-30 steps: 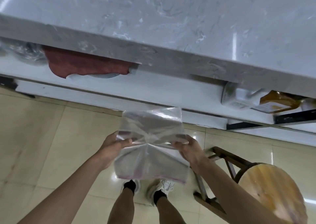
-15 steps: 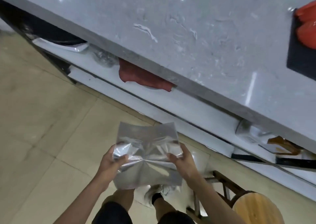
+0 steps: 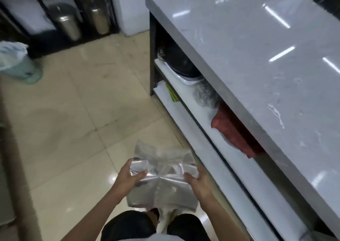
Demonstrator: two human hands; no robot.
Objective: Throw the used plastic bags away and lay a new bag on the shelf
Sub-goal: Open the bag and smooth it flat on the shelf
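Observation:
A clear, creased plastic bag (image 3: 162, 178) is stretched between both hands above the tiled floor, in front of my legs. My left hand (image 3: 128, 179) pinches its left edge and my right hand (image 3: 197, 182) pinches its right edge. The white shelf (image 3: 204, 130) under the grey marble counter (image 3: 257, 60) runs along my right. A green bin lined with a pale plastic bag (image 3: 15, 62) stands at the far left on the floor.
On the shelf lie a red cloth (image 3: 233, 130), a crumpled clear bag (image 3: 206, 93) and a dark pan on a white tray (image 3: 181, 64). Metal canisters (image 3: 68, 23) stand in a dark rack at the back. Beige floor tiles (image 3: 88, 115) stretch ahead.
The view has swung left, away from the counter front toward the open floor and the bin. Both hands still hold the clear bag the same way; the wooden stool has left the view.

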